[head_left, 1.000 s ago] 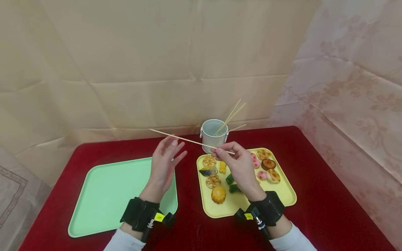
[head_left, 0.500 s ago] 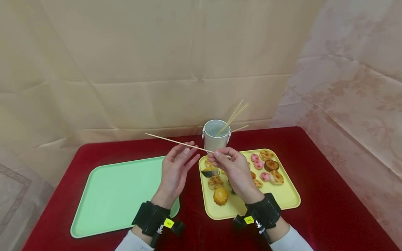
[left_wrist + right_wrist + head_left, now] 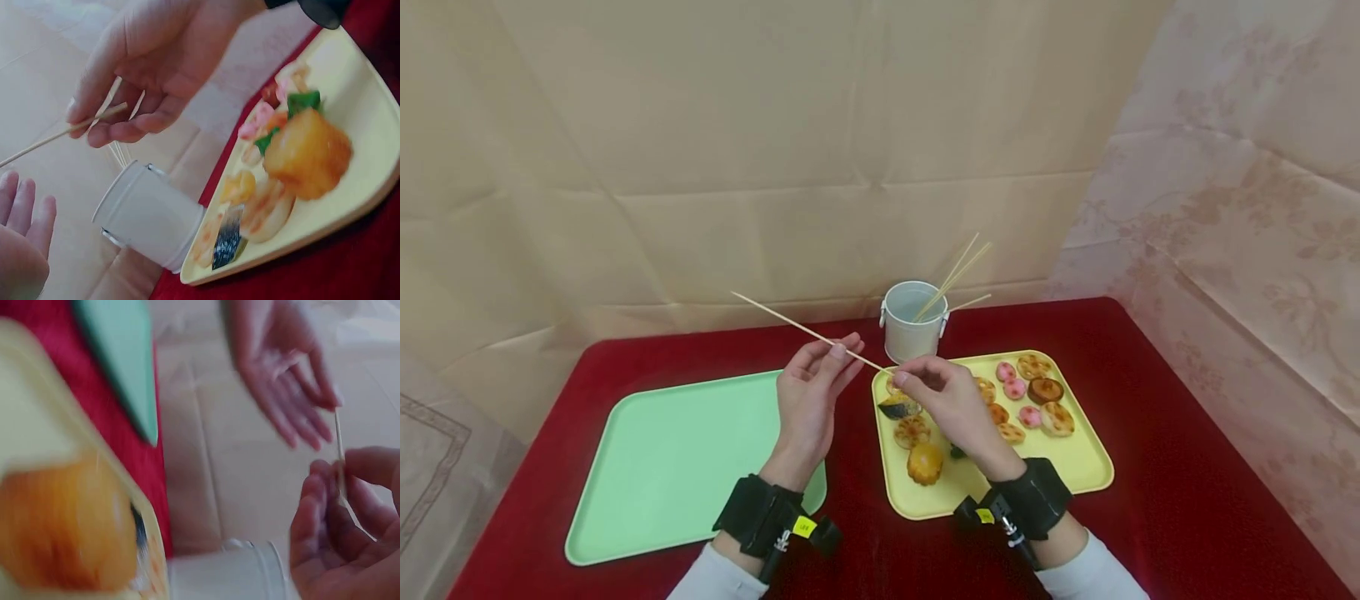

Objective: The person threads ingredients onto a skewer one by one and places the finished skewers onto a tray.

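A thin wooden skewer (image 3: 782, 318) slants across the air, its far end up to the left. My left hand (image 3: 808, 408) pinches it partway along between thumb and fingers. The right hand (image 3: 955, 408) pinches its lower right end, as the left wrist view also shows at the skewer's tip (image 3: 115, 110). Under the right hand lies a yellow tray (image 3: 1086, 471) of food pieces: a round yellow corn piece (image 3: 925, 463), a lotus root slice (image 3: 912, 432), a dark-skinned pumpkin wedge (image 3: 898, 410) and a brown mushroom (image 3: 1045, 390). The right hand hides some of them.
A pale metal bucket (image 3: 912, 340) behind the yellow tray holds several skewers (image 3: 958, 275). A mint-green tray (image 3: 677, 475) lies at the left on the red tablecloth (image 3: 1195, 500). Beige cloth (image 3: 722, 250) hangs behind the table.
My left thumb and fingers have closed on the skewer, which earlier lay against them. The skewer's left end has risen, and the right hand has shifted slightly left.
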Motion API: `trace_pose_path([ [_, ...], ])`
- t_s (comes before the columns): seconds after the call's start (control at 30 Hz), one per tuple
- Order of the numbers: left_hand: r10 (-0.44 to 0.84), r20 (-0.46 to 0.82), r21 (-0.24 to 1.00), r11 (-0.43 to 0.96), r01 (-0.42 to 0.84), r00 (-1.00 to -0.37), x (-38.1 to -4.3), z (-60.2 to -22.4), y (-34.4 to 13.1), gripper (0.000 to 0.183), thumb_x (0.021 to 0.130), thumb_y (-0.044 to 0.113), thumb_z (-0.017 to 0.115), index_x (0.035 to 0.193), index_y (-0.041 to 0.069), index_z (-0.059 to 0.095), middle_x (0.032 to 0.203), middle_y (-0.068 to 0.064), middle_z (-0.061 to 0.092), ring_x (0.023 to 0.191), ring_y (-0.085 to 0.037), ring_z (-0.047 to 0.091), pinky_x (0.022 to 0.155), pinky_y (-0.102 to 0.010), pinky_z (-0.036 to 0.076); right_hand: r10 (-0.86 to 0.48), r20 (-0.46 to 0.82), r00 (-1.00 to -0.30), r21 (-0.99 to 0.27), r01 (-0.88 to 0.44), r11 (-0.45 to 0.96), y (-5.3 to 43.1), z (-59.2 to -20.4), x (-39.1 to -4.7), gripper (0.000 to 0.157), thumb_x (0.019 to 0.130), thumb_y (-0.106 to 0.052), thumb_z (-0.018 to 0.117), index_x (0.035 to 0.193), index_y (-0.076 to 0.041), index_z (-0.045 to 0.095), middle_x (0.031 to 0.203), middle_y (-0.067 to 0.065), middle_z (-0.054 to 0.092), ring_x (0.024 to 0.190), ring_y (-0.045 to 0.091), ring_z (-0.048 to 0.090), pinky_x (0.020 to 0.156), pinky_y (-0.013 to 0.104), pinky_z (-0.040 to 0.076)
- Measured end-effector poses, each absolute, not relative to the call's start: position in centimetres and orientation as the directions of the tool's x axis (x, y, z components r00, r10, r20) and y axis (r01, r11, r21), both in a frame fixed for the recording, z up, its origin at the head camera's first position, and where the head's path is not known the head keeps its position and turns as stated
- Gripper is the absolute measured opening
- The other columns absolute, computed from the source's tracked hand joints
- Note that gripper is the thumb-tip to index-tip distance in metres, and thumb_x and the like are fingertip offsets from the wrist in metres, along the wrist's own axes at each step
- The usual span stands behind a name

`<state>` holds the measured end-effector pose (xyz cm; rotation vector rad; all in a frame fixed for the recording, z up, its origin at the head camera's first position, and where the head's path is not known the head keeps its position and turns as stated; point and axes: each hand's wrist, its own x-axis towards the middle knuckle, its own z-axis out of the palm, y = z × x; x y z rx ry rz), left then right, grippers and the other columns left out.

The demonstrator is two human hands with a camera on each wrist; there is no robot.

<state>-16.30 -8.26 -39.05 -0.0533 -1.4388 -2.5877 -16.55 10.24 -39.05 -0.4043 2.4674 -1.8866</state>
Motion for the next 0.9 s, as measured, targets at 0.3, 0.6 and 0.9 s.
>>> trace_pose_path([
  [0.3,-0.14,0.204,0.931,-0.278,0.236,-0.969,-16.1,-39.2,-7.8,0.04,0.09,0.028,0.067,0.12,0.002,0.064,0.118,-0.01,0.067,0.11,-0.022,0.062,0.093,-0.032,0.048,-0.256,0.213,-0.943,-0.839,-0.311,0.447,10.0,-39.2,-16.7,0.014,0.089,-0.027,0.068,0.095,-0.015,0.073,0.085,-0.01,0.069,0.074,0.011,0.059,0.067,0.031,0.049],
  [0.6,-0.093,0.164,0.948,-0.262,0.183,-0.982,-15.9,-39.8,-6.8,0.039,0.09,0.03,0.066,0.117,0.004,0.068,0.117,-0.008,0.068,0.11,-0.019,0.062,0.092,-0.03,0.049,-0.268,0.171,-0.948,-0.875,-0.271,0.401,9.8,-39.1,-16.6,0.016,0.089,-0.027,0.069,0.097,-0.013,0.072,0.087,-0.007,0.07,0.076,0.013,0.061,0.068,0.032,0.05],
  [0.9,-0.157,0.195,0.972,-0.099,0.212,-0.968,-15.9,-40.0,-8.4,0.031,0.095,0.026,0.06,0.112,0.0,0.061,0.098,-0.014,0.07,0.093,-0.02,0.068,0.083,-0.031,0.053,-0.298,0.138,-0.944,-0.744,-0.298,0.598,11.3,-39.2,-18.0,0.042,0.091,-0.041,0.063,0.117,-0.009,0.066,0.102,-0.001,0.069,0.09,0.014,0.063,0.078,0.035,0.052],
])
